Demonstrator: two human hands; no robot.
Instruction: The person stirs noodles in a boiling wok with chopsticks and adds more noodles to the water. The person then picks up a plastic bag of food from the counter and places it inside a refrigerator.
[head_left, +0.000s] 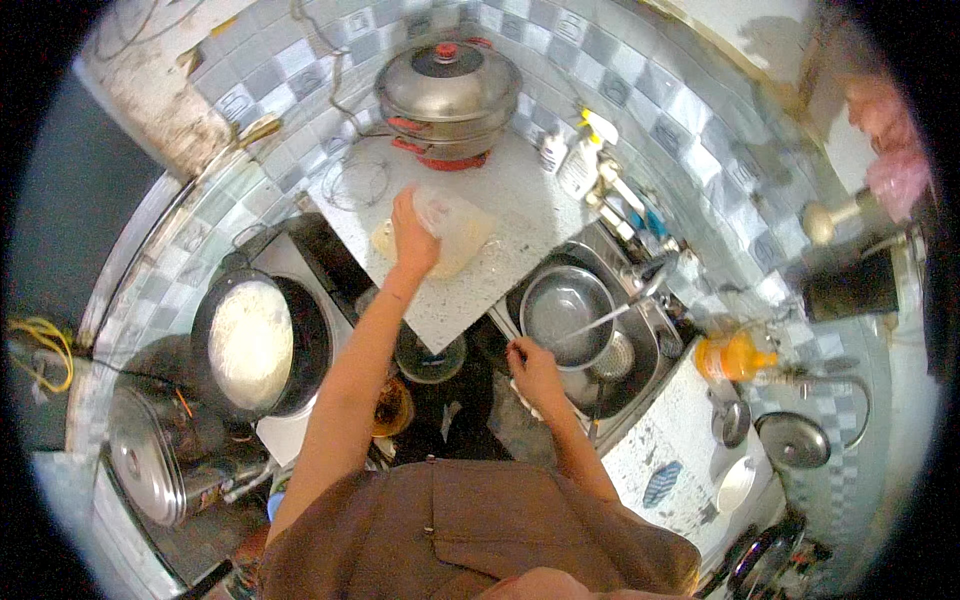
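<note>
My left hand (415, 236) is over the speckled corner countertop (442, 311), its fingers curled at a translucent plastic bag (450, 217). Something pale yellow, blurred, shows in and under the bag. My right hand (536, 367) is by the front edge of the steel sink (645, 375), fingers bent, close to the rim of a round metal bowl (566, 315). Whether it grips anything there is unclear. Water appears to stand in the bowl, and a thin pale line runs to it from the faucet (654, 279). A perforated skimmer (615, 358) lies beside the bowl.
A lidded steel steamer pot (450, 90) stands at the back corner. To the left, a black wok (311, 352) holds a white mass (251, 345) on the stove. Spray bottle (583, 161), orange bottle (727, 356) and blue-striped cloth (663, 484) are on the right.
</note>
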